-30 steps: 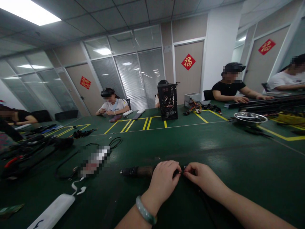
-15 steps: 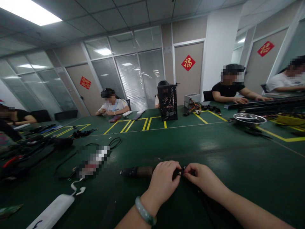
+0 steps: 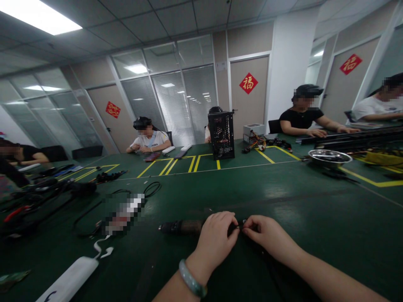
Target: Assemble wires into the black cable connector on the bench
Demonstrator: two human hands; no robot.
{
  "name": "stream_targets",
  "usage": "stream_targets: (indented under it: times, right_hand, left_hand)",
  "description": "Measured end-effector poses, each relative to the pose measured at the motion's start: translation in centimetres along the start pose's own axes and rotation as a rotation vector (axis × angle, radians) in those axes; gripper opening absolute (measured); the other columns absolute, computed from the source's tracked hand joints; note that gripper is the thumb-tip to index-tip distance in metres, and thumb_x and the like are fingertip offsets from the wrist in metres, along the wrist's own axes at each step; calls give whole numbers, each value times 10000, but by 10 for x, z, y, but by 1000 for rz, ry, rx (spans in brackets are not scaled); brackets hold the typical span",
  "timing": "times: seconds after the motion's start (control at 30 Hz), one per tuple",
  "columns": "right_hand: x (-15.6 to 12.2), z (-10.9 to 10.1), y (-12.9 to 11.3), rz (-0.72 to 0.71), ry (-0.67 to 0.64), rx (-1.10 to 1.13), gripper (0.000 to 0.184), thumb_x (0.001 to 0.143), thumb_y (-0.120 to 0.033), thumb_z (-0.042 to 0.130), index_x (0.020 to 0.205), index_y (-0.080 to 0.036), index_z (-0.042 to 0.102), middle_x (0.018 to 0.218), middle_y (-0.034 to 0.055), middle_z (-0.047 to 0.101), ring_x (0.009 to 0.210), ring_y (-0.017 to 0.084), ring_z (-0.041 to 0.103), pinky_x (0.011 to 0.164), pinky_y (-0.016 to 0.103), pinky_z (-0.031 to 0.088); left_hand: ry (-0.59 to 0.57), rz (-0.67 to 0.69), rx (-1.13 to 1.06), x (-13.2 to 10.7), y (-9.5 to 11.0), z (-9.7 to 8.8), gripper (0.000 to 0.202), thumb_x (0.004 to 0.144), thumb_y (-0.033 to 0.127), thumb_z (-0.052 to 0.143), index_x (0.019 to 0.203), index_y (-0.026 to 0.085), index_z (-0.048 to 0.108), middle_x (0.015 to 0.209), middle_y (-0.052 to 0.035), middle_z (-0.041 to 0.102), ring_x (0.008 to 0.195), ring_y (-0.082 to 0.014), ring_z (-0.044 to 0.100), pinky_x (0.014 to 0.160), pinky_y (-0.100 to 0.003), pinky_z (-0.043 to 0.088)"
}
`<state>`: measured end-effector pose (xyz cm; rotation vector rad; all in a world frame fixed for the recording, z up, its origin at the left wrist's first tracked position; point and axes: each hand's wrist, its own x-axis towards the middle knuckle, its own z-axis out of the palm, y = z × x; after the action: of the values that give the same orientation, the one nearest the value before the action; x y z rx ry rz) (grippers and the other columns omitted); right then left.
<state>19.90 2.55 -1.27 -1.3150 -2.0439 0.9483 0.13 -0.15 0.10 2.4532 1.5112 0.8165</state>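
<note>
A dark electric screwdriver (image 3: pixel 185 227) lies crosswise in front of me, with its metal tip to the left. My left hand (image 3: pixel 217 233), with a pale green bangle on the wrist, is closed around its rear end and hides most of that part. Close beside it, my right hand (image 3: pixel 260 230) pinches a small dark piece at the tool's tail, apparently the end of a cable. Thumbs and fingertips of both hands nearly meet there. Fingers cover the exact joint. A faint dark cable (image 3: pixel 270 266) runs below the right hand toward the front edge.
On the left are a white power strip (image 3: pixel 71 279), black cords and a blurred-out item (image 3: pixel 124 214). Across the green table (image 3: pixel 195 193) stand a black computer case (image 3: pixel 222 134), a power supply (image 3: pixel 254 131) and a metal bowl (image 3: pixel 329 158). Several people sit around it.
The hands stay almost in place. The small metallic spot between the left fingertips is less visible now, with the fingertips slightly shifted. The screwdriver has not visibly moved.
</note>
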Motion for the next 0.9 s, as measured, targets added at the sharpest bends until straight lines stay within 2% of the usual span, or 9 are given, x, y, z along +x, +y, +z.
stream_targets:
  times: [0.23, 0.4, 0.5, 0.6, 0.8, 0.9]
  right_hand:
    - [0, 0, 0, 13, -2, -13, 117, 853, -289, 589, 817, -222, 679, 801, -15, 709, 729, 164, 647, 638, 230, 432]
    - [1, 0, 0, -2, 1, -21, 116, 849, -278, 592, 807, -217, 682, 789, -14, 707, 729, 162, 648, 644, 230, 432]
    - [2, 2, 3, -3, -6, -12, 118, 850, -284, 593, 816, -213, 681, 780, -10, 705, 718, 163, 644, 630, 230, 428]
    - [2, 2, 6, -4, -9, -16, 124, 852, -291, 591, 818, -213, 680, 785, -8, 706, 720, 165, 643, 627, 231, 423]
    - [2, 1, 4, -2, -8, -14, 116, 852, -289, 593, 819, -225, 684, 801, -18, 708, 730, 159, 644, 640, 224, 427]
    - [2, 0, 2, 4, -10, -11, 115, 850, -290, 593, 823, -226, 686, 808, -19, 711, 740, 162, 646, 646, 226, 431]
  left_hand:
    - [-24, 37, 11, 0, -3, 2, 184, 833, 117, 615, 949, 259, 607, 1139, 22, 623, 1094, -196, 550, 1012, -404, 373]
    - [-1, 33, -11, 1, -2, 3, 173, 820, 183, 666, 962, 254, 597, 1103, 8, 638, 1071, -209, 563, 1068, -448, 313]
    - [-2, 39, -21, 1, -3, 3, 141, 832, 160, 641, 928, 252, 595, 1109, 13, 639, 1076, -197, 563, 1065, -432, 318]
    - [-1, 45, -22, 0, -3, 4, 195, 821, 111, 623, 941, 263, 595, 1124, 25, 634, 1083, -189, 560, 1062, -422, 320]
    - [29, 7, -35, -1, -3, 4, 152, 827, 192, 660, 941, 257, 584, 1085, 24, 641, 1049, -200, 569, 1045, -425, 336]
    - [10, 14, -26, 0, -3, 3, 129, 838, 163, 639, 910, 255, 584, 1092, 31, 639, 1057, -188, 568, 1044, -411, 336]
